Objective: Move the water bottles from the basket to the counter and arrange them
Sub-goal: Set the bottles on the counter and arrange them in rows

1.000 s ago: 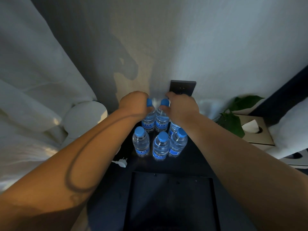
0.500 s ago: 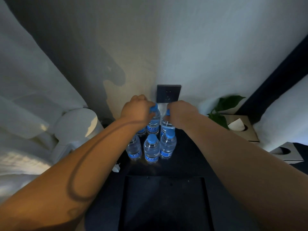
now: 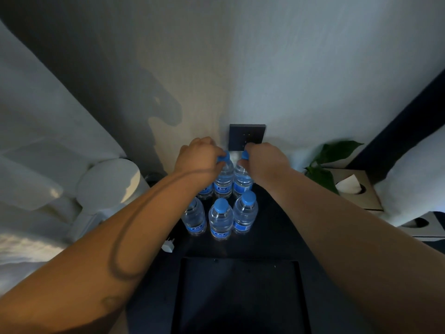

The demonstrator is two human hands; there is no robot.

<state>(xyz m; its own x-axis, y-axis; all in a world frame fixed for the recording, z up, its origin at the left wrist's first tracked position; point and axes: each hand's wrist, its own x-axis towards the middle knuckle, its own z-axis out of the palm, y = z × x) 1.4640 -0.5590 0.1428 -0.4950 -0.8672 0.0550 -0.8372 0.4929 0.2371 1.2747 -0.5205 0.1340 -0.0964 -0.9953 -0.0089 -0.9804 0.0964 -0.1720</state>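
Six small water bottles (image 3: 220,220) stand upright on the smooth, dark counter (image 3: 277,227), in two rows of three close to a pale matte wall. Each is clear ribbed plastic with water showing inside, a blue label round the lower body and a round blue screw cap. The left hand (image 3: 197,157) has its fingers curled over the cap of the back middle bottle (image 3: 224,182) and grips it from above. The right hand (image 3: 265,160) grips the cap of the back right bottle (image 3: 242,183) in the same way. These two bottles touch side by side. The back left bottle (image 3: 206,191) is mostly hidden under the left wrist. In the front row, the left forearm covers the cap of the front left bottle (image 3: 193,218), while the other two caps are in plain sight. Nearer the person a dark rectangular basket (image 3: 240,260) with straight walls sits on the counter, and its inside is too dark to tell what it holds. A small white plug (image 3: 167,246) lies at the counter's left edge. A square dark socket plate (image 3: 247,137) is on the wall just behind the hands. To the right are broad green leaves (image 3: 325,160) and a tan tissue box (image 3: 361,196) with a white tissue poking from its round hole. White folded fabric (image 3: 48,141) hangs at the left.
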